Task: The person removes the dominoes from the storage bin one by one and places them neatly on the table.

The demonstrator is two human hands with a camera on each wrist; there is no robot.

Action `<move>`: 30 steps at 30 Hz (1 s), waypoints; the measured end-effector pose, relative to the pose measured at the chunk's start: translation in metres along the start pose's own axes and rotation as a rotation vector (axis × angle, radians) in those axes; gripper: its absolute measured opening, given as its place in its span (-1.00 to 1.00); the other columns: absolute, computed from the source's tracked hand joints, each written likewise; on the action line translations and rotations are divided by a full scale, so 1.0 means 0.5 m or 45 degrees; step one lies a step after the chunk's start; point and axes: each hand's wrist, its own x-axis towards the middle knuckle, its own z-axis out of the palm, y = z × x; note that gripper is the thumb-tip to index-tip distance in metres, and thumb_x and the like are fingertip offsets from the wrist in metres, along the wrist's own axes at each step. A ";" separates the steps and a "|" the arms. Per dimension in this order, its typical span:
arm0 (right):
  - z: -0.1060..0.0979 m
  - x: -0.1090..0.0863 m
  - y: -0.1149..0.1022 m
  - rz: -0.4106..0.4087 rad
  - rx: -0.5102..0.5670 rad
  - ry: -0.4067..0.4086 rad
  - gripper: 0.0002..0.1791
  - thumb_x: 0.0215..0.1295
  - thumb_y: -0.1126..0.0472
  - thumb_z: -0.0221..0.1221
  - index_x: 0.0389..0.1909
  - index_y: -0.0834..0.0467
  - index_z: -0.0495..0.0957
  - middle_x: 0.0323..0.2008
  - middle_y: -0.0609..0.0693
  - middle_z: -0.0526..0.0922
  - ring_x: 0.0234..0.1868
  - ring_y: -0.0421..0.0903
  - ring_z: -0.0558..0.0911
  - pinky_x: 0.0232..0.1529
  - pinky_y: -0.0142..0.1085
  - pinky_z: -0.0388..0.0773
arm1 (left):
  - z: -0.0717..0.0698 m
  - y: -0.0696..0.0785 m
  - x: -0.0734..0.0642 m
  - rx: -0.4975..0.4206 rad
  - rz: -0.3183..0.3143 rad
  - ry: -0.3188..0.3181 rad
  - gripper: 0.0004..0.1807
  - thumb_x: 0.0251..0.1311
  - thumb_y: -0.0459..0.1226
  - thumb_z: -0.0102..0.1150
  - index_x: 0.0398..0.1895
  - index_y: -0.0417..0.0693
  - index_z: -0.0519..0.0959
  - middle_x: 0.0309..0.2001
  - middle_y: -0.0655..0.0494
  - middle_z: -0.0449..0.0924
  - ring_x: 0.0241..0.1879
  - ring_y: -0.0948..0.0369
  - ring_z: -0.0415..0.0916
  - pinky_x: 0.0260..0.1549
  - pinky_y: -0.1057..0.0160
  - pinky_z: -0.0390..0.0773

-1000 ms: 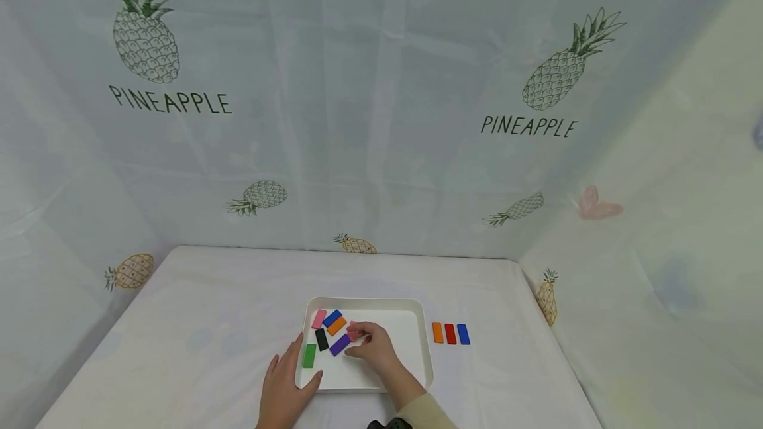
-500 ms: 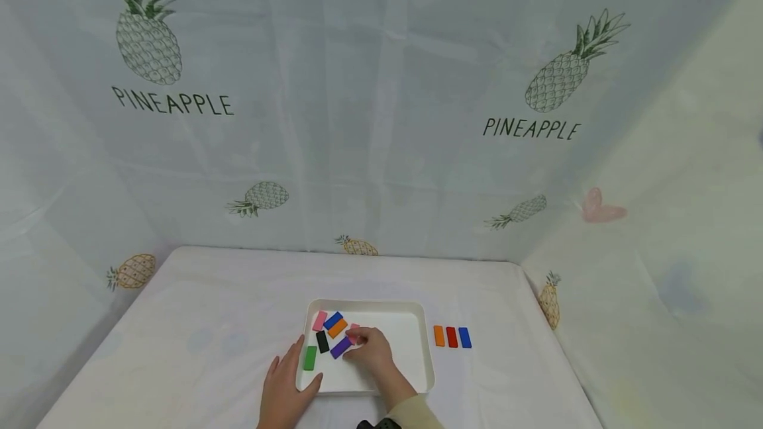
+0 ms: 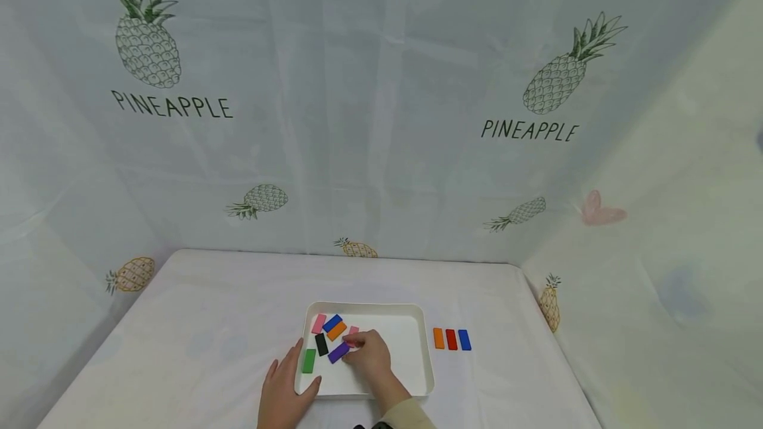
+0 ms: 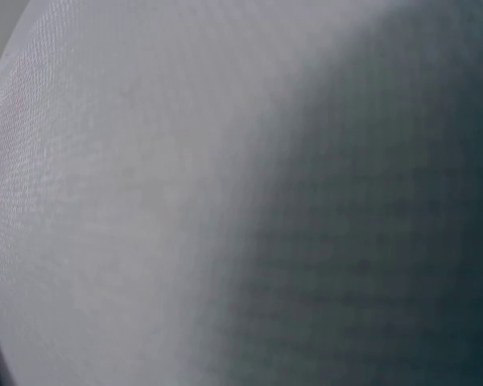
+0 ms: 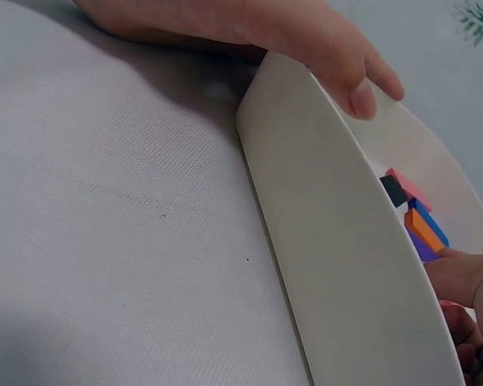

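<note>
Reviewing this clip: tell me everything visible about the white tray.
The white tray is rectangular with rounded corners and upright walls, smooth and plastic-looking. It lies flat on the white cloth, with seven coloured blocks inside. The left hand spans its near left corner, apparently touching; the right hand is over its floor.

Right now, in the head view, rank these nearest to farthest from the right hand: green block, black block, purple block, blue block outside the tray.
1. Purple block: in the tray, beside the right hand.
2. Black block: just left of the purple one.
3. Green block: on the tray's left side.
4. Blue block: outside the tray, right end of its row.
</note>
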 end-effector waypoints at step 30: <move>-0.017 -0.009 -0.016 -0.096 -0.122 -0.095 -0.70 -0.14 0.35 0.51 -0.35 -0.04 0.79 -0.40 -0.20 0.47 -0.33 -0.19 0.45 -0.20 -0.27 0.49 | 0.001 0.006 0.005 -0.048 -0.043 -0.028 -0.04 0.05 0.01 0.34 0.45 -0.24 0.19 0.32 -0.28 0.33 0.33 -0.18 0.22 0.34 -0.29 -0.10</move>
